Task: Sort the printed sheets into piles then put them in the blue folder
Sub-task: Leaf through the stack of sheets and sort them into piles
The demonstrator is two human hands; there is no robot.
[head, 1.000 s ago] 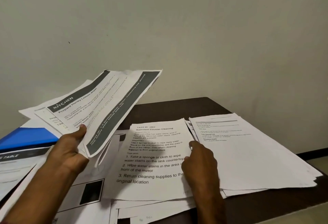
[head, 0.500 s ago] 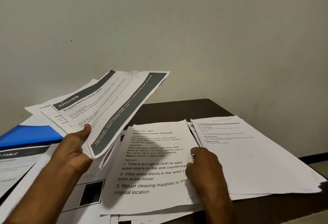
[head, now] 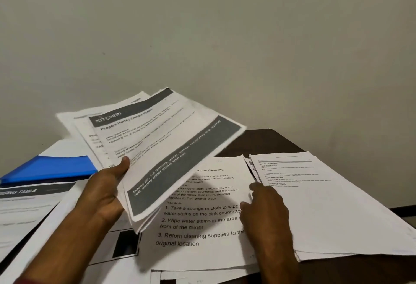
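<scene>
While clamping the left hand (head: 101, 196) on a fanned bundle of sheets (head: 162, 148), thumb on top and fingers curled beneath, holding it tilted above the dark table (head: 265, 142). Lying flat just left of that hand: the blue folder (head: 51, 167), partly under loose pages (head: 24, 211). Pinching the right edge of the cleaning sheet (head: 202, 223) with the right hand (head: 265, 207), thumb pressing on top, beside the right pile (head: 326, 205). Holding both hands apart.

From where I stand, only two bare forearms show, ending in the left hand (head: 101, 193) and the right hand (head: 267, 207). Far up the left arm, a strip of reddish cloth (head: 22, 281) peeks in, perhaps a sleeve.
</scene>
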